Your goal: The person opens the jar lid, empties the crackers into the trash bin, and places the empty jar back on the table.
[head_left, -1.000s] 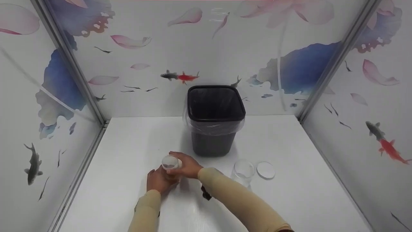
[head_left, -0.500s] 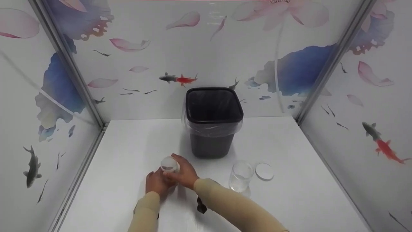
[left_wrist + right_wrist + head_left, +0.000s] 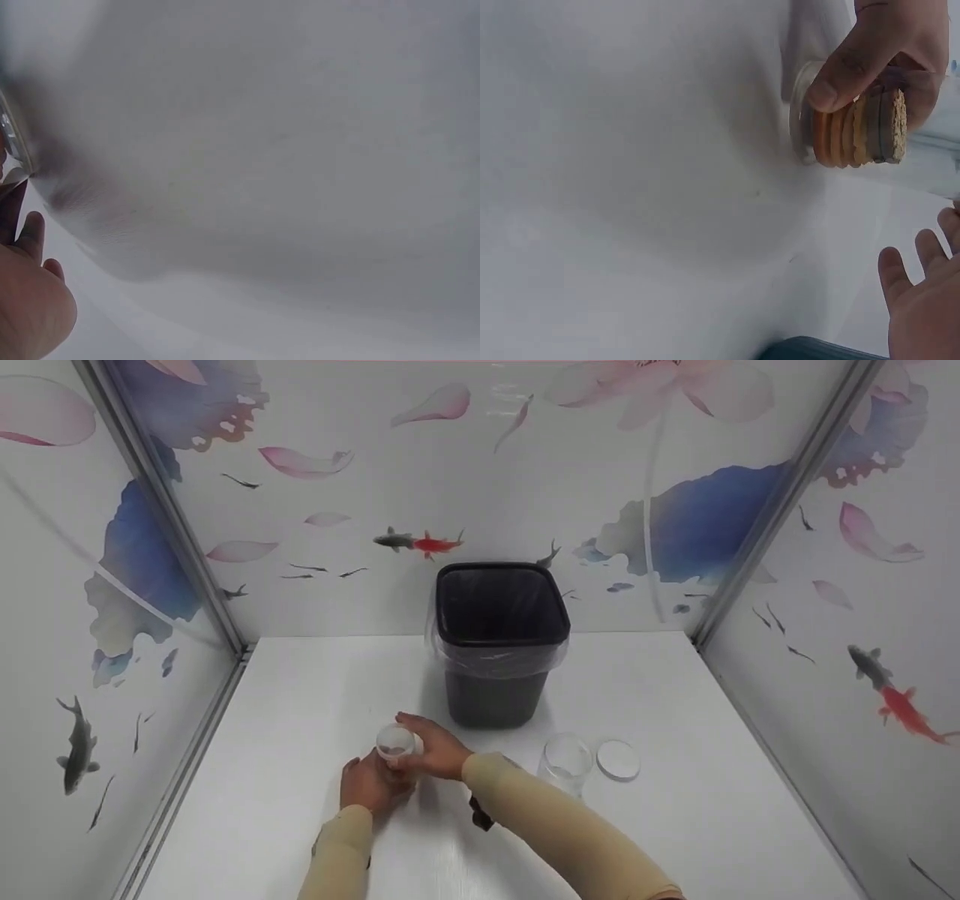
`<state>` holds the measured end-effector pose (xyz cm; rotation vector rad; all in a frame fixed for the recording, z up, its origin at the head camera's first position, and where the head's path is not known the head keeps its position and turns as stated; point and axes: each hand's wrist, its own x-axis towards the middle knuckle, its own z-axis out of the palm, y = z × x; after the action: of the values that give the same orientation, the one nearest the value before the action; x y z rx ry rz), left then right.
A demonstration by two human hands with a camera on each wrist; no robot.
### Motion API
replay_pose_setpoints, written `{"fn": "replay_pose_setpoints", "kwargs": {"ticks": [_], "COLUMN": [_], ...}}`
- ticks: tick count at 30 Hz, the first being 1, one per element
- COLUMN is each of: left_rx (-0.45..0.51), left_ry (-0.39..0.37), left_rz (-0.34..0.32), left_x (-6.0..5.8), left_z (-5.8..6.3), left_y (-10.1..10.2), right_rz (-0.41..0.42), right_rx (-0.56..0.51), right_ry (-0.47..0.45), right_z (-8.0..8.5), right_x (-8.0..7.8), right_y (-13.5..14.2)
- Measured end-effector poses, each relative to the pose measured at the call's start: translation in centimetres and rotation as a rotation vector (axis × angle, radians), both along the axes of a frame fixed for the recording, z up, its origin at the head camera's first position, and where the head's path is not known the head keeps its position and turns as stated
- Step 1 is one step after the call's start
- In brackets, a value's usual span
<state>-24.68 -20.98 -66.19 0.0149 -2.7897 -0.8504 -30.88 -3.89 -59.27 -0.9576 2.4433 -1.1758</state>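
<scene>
Both hands are on one clear glass jar point(image 3: 395, 740) standing left of centre on the white table. Low around its side, my left hand point(image 3: 367, 786) grips it, with the thumb pressed on the glass. My right hand point(image 3: 435, 746) holds the jar's upper end between thumb and fingers. The right wrist view shows a stack of round, light-brown biscuits point(image 3: 855, 131) inside; there the right hand's spread outer fingers point(image 3: 894, 271) show, and its thumb is out of frame. In the left wrist view, only a bit of the jar point(image 3: 11, 135) shows at the left edge.
A second clear glass jar point(image 3: 566, 761) stands right of the hands, partly behind the right forearm. Beside it lies a round white lid point(image 3: 618, 760). Behind the hands stands a black bin point(image 3: 495, 690) with a clear liner, near the patterned back wall.
My right wrist swung nearer to me and then back out, with the right hand still at the jar's top. The left hand keeps its place. The head view shifted slightly.
</scene>
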Motion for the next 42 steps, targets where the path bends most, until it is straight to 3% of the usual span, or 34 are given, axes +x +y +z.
{"fn": "replay_pose_setpoints", "kwargs": {"ticks": [9, 12, 17, 20, 27, 32, 34, 39, 42], "left_rx": [0.019, 0.032, 0.037, 0.011, -0.04, -0.015, -0.02, -0.031, -0.026], "left_ry": [0.019, 0.004, -0.019, -0.018, 0.036, 0.032, 0.025, 0.027, 0.009], "left_rz": [0.008, 0.008, 0.003, 0.004, 0.014, 0.013, 0.011, 0.016, 0.015], "left_x": [0.1, 0.1, -0.2, -0.3, -0.2, -0.1, -0.1, -0.2, -0.1], "left_z": [-0.3, -0.1, 0.2, 0.1, 0.0, -0.1, -0.1, -0.2, -0.4], "left_y": [-0.2, -0.1, 0.1, 0.1, -0.1, -0.1, -0.1, 0.0, 0.0], "right_rz": [-0.23, -0.181, -0.002, 0.027, -0.129, -0.219, -0.193, -0.022, 0.038], "right_rx": [-0.099, -0.079, -0.016, -0.019, -0.131, -0.126, -0.093, -0.01, 0.037], "right_ry": [-0.037, -0.009, -0.002, -0.012, -0.017, -0.008, 0.009, 0.045, 0.061], "right_z": [-1.1, -0.9, 0.2, 0.4, -1.1, -1.4, -1.2, 0.0, 0.4], "right_x": [2.6, 1.9, -0.4, -0.7, 1.6, 2.3, 1.9, 0.0, -0.5], "right_y": [-1.5, -1.2, -0.2, -0.1, -0.8, -1.3, -1.1, -0.2, 0.1]}}
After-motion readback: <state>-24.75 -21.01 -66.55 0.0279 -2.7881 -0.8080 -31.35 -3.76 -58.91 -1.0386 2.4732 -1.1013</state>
